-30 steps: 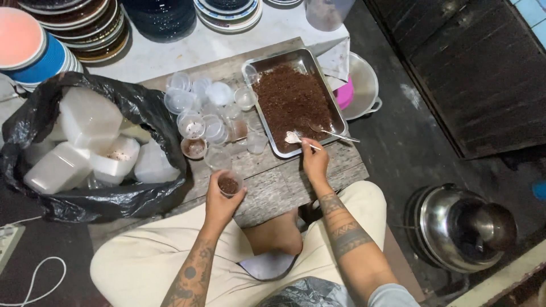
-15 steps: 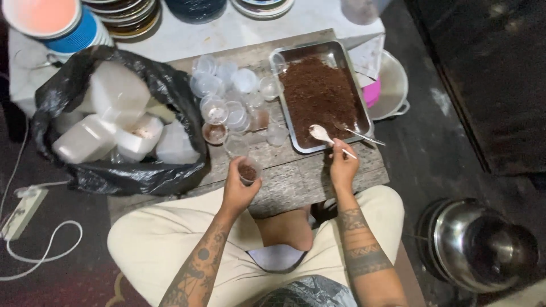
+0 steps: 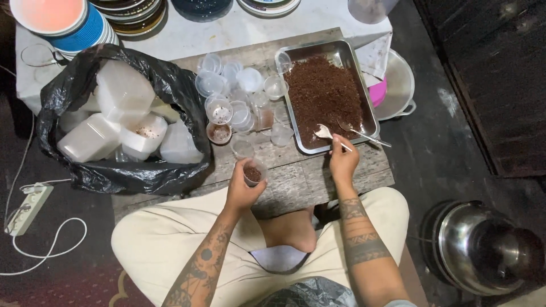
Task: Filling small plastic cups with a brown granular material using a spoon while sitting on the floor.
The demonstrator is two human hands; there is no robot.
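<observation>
Compared with half a second earlier, both hands sit almost unchanged; the spoon remains at the tray's near edge.

Left hand (image 3: 242, 190) pinches a small clear plastic cup (image 3: 253, 172), part-filled with brown crumbs, upright over the weathered wooden board (image 3: 296, 182), likely to keep its mouth level. Right hand (image 3: 343, 162), fingers pressed on the handle, holds a white plastic spoon (image 3: 329, 135) with its bowl over the brown granular heap in the rectangular metal tray (image 3: 324, 96); a second metal spoon (image 3: 364, 133) lies just right. Cup sits left of and nearer than the tray. Farther left: clustered empty clear cups (image 3: 239, 96) and a black bag of white foam boxes (image 3: 122, 119).
</observation>
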